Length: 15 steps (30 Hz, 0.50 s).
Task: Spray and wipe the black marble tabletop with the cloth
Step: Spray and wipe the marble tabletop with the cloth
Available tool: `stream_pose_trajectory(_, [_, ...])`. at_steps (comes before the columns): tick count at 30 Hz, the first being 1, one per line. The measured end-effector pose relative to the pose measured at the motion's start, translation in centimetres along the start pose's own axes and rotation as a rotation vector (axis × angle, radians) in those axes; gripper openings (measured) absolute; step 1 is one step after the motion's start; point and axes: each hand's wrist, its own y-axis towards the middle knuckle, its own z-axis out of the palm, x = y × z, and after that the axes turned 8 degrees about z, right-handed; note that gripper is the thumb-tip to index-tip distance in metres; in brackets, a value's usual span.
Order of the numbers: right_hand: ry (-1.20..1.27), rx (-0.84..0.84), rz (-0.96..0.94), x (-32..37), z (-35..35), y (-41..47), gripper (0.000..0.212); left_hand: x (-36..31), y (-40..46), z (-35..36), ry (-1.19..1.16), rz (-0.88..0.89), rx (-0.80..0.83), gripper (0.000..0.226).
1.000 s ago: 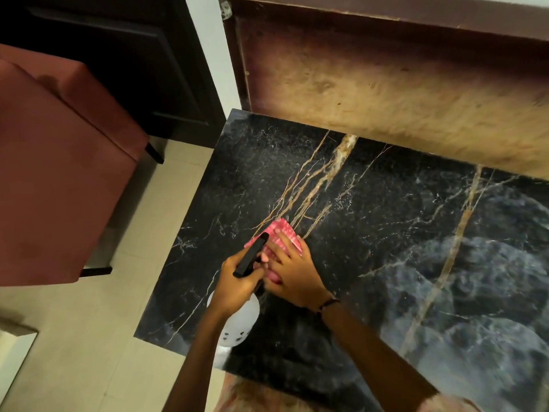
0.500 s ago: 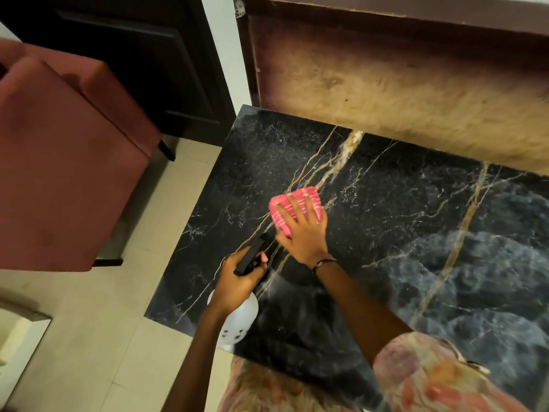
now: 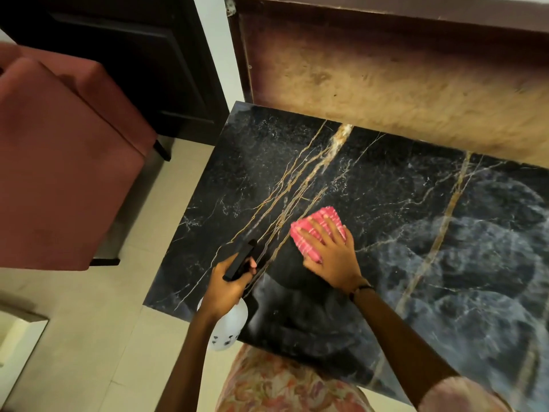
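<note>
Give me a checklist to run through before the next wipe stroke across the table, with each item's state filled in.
1. Cloth flat on the tabletop: ok, it lies on the marble.
2. Right hand pressing the cloth: ok, fingers spread over it.
3. Spray bottle held clear of the wiping path: ok, left hand grips it at the table's near left edge.
4. Nozzle aimed at the marble: ok, the black head points over the table.
5. Surface wet enough: cannot tell.
6. Path clear: ok, nothing else sits on the visible marble.
</note>
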Motion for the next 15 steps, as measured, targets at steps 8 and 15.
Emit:
stream_pose_trajectory(8, [0.023, 0.019, 0.027, 10.7, 2.9, 1.1, 0.065, 2.0, -2.7, -1.5, 0.003, -0.003, -0.015, 0.019])
stream_pose_trajectory(15, [-0.019, -0.009, -0.264, 9.2, 3.9, -9.6, 0.058, 3.3, -5.5, -3.0, -0.035, 0.001, 0.009, 0.016])
